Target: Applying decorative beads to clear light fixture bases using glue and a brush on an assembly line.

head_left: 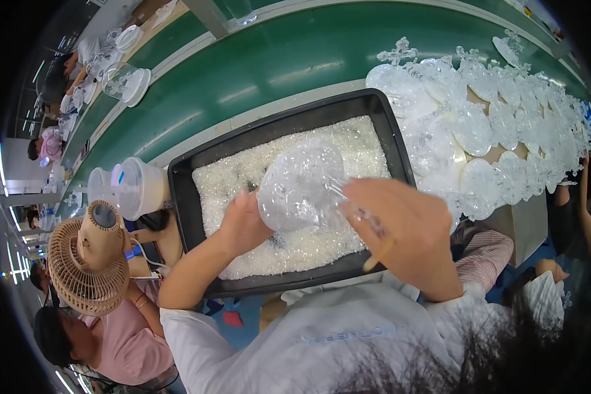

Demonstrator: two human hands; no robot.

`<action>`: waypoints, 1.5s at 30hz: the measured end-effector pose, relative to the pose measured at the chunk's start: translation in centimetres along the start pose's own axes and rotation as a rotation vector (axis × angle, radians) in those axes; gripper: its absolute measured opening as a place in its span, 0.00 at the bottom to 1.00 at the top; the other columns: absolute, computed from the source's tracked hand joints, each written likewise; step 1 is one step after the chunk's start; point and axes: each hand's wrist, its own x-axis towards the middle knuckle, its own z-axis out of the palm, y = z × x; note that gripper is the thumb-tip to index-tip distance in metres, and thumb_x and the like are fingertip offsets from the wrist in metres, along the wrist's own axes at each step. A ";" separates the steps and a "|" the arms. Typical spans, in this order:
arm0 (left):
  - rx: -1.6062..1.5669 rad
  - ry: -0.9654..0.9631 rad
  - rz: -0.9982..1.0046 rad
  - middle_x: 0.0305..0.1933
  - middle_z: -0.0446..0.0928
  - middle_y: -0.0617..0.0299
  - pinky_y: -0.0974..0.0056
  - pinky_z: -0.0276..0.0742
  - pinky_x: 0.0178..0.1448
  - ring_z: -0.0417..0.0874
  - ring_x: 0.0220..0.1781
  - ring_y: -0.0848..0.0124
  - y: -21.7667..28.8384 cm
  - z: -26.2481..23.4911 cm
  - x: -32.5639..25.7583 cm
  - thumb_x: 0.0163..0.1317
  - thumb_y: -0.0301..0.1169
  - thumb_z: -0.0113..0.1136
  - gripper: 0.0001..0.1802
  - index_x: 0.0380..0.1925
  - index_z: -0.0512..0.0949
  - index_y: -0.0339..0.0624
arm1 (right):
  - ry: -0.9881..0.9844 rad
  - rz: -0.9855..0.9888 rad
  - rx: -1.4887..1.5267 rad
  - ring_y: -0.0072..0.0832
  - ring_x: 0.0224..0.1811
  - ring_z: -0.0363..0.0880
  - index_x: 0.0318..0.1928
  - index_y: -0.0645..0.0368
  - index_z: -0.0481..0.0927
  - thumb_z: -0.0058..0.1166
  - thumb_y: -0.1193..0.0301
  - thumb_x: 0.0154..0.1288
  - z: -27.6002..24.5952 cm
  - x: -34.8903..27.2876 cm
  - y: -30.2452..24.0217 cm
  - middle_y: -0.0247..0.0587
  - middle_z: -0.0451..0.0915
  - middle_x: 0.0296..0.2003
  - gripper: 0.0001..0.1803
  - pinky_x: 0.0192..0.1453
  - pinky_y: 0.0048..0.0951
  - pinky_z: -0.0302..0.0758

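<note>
Over a black tray [180, 197] of white glittering granules [230, 190], I hold a clear, round plastic piece [302, 177]. My left hand [245, 222] grips its left lower edge, with the thumb raised beside the rim. At the piece's right side is my right hand [410, 230], its fingers closed. A thin tan stick [379, 255], like a brush handle, pokes out below those fingers. Clear plastic, perhaps part of the piece, shows between the fingers. Whether the right hand also grips the piece cannot be made out.
Many clear round pieces with ornate cross- or snowflake-like tops [479, 125] crowd the right. Left of the tray stand clear plastic tubs [138, 187] and a tan fan [88, 262]. A green surface [295, 56] runs behind; a clear dome [128, 84] sits there. A person in pink [128, 335] is at left.
</note>
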 end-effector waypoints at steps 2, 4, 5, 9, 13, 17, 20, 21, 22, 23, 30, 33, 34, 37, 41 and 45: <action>-0.168 -0.022 -0.070 0.79 0.51 0.50 0.50 0.48 0.80 0.52 0.80 0.55 -0.5 -0.6 -0.6 0.65 0.70 0.29 0.54 0.76 0.47 0.37 | 0.008 0.230 0.186 0.20 0.23 0.73 0.45 0.66 0.82 0.71 0.83 0.49 -0.3 1.8 -1.3 0.46 0.85 0.46 0.20 0.23 0.17 0.69; -0.306 -0.180 0.048 0.78 0.53 0.50 0.48 0.50 0.79 0.55 0.79 0.54 -0.6 0.1 0.1 0.67 0.68 0.28 0.51 0.76 0.48 0.38 | 0.079 0.212 0.181 0.18 0.24 0.71 0.47 0.65 0.81 0.68 0.77 0.55 -0.6 2.7 -2.0 0.48 0.83 0.49 0.18 0.23 0.15 0.66; -0.306 -0.183 0.053 0.78 0.53 0.50 0.48 0.50 0.79 0.55 0.79 0.54 -0.6 0.2 0.2 0.67 0.68 0.28 0.51 0.76 0.48 0.38 | 0.150 0.196 0.176 0.16 0.25 0.69 0.49 0.65 0.81 0.65 0.72 0.62 -0.7 2.9 -2.3 0.51 0.81 0.51 0.16 0.23 0.13 0.64; -0.450 -0.254 0.079 0.77 0.57 0.52 0.49 0.52 0.78 0.59 0.77 0.55 -1.6 -0.7 -0.4 0.70 0.64 0.28 0.46 0.75 0.52 0.38 | 0.407 0.260 0.416 0.22 0.32 0.71 0.51 0.64 0.79 0.49 0.56 0.74 1.0 0.6 -1.8 0.57 0.78 0.55 0.22 0.29 0.16 0.66; -0.468 -0.226 0.101 0.76 0.60 0.53 0.50 0.55 0.77 0.61 0.76 0.56 -2.0 -0.3 -0.1 0.70 0.61 0.33 0.43 0.74 0.55 0.40 | 0.620 -0.097 0.381 0.28 0.30 0.70 0.43 0.59 0.75 0.27 0.48 0.78 1.6 -0.6 -0.1 0.59 0.79 0.46 0.30 0.29 0.23 0.66; -0.389 -0.102 0.081 0.74 0.62 0.54 0.50 0.57 0.76 0.64 0.75 0.57 -1.5 0.1 -0.3 0.70 0.59 0.36 0.41 0.74 0.56 0.40 | 0.725 -0.157 0.542 0.30 0.38 0.66 0.32 0.55 0.71 0.40 0.50 0.76 3.0 -2.0 -0.8 0.43 0.71 0.32 0.23 0.35 0.27 0.61; -0.507 -0.145 0.126 0.74 0.63 0.54 0.51 0.58 0.76 0.65 0.74 0.57 -1.6 -0.3 -0.1 0.70 0.58 0.37 0.41 0.73 0.56 0.40 | 0.735 -0.127 0.681 0.27 0.30 0.64 0.30 0.54 0.70 0.46 0.54 0.74 3.0 -2.4 -1.9 0.38 0.67 0.27 0.19 0.30 0.27 0.56; -0.489 -0.120 0.124 0.74 0.63 0.54 0.51 0.58 0.76 0.65 0.74 0.57 -1.3 0.0 -0.2 0.70 0.57 0.37 0.41 0.73 0.56 0.40 | 0.738 -0.125 0.679 0.27 0.30 0.64 0.30 0.54 0.70 0.46 0.54 0.74 2.8 -2.6 -2.0 0.38 0.67 0.27 0.19 0.30 0.27 0.56; -0.467 -0.101 0.121 0.74 0.63 0.54 0.50 0.58 0.76 0.65 0.74 0.57 -1.0 0.0 -0.2 0.70 0.57 0.37 0.40 0.73 0.56 0.40 | 0.696 -0.129 0.726 0.27 0.26 0.63 0.29 0.54 0.70 0.47 0.56 0.73 2.7 -2.7 -2.0 0.38 0.69 0.27 0.18 0.27 0.27 0.57; -0.461 -0.109 0.116 0.74 0.63 0.54 0.50 0.58 0.76 0.65 0.74 0.57 -1.0 -0.1 -0.1 0.70 0.57 0.37 0.40 0.73 0.56 0.40 | 0.654 -0.133 0.771 0.27 0.21 0.63 0.28 0.53 0.70 0.49 0.57 0.72 2.7 -2.7 -1.9 0.38 0.70 0.26 0.17 0.24 0.27 0.57; -0.549 -0.123 0.158 0.75 0.60 0.53 0.49 0.57 0.76 0.63 0.75 0.56 -1.3 -0.5 -0.3 0.71 0.56 0.35 0.40 0.74 0.54 0.40 | 0.138 -0.066 0.486 0.33 0.27 0.82 0.47 0.65 0.68 0.55 0.84 0.58 1.7 -1.4 -0.4 0.55 0.78 0.38 0.17 0.28 0.26 0.80; -0.567 -0.119 0.147 0.75 0.59 0.53 0.49 0.56 0.77 0.62 0.75 0.56 -1.3 -0.6 -0.4 0.71 0.56 0.36 0.40 0.74 0.54 0.40 | 0.125 -0.048 0.442 0.33 0.27 0.82 0.48 0.65 0.66 0.56 0.83 0.57 2.0 -1.4 -0.1 0.58 0.78 0.40 0.19 0.28 0.27 0.82; -0.547 -0.095 0.146 0.76 0.59 0.53 0.49 0.56 0.77 0.61 0.75 0.55 -1.3 -0.6 -0.6 0.71 0.56 0.36 0.40 0.74 0.53 0.40 | 0.120 -0.066 0.414 0.34 0.26 0.83 0.49 0.65 0.66 0.57 0.83 0.56 2.1 -1.5 0.0 0.59 0.78 0.41 0.21 0.28 0.28 0.82; -0.663 -0.145 0.141 0.76 0.59 0.52 0.49 0.54 0.77 0.61 0.76 0.54 -1.3 -0.7 -1.0 0.70 0.56 0.37 0.41 0.74 0.53 0.40 | 0.040 -0.033 0.469 0.34 0.26 0.84 0.50 0.66 0.68 0.61 0.82 0.53 1.2 -1.6 -0.3 0.58 0.80 0.38 0.23 0.26 0.28 0.81; -0.639 -0.142 0.121 0.75 0.59 0.51 0.49 0.52 0.78 0.60 0.76 0.54 -1.2 -0.8 -0.9 0.69 0.57 0.40 0.42 0.74 0.53 0.39 | 0.022 -0.059 0.488 0.34 0.26 0.84 0.49 0.65 0.72 0.66 0.81 0.48 1.3 -1.6 -0.3 0.59 0.82 0.36 0.25 0.24 0.28 0.81; -0.530 -0.049 0.028 0.76 0.58 0.53 0.49 0.50 0.78 0.59 0.76 0.54 -0.3 -0.3 -1.5 0.67 0.60 0.41 0.44 0.74 0.55 0.41 | 0.031 -0.013 0.369 0.33 0.24 0.84 0.43 0.63 0.78 0.71 0.80 0.43 1.8 -1.8 -0.4 0.59 0.83 0.35 0.23 0.25 0.28 0.80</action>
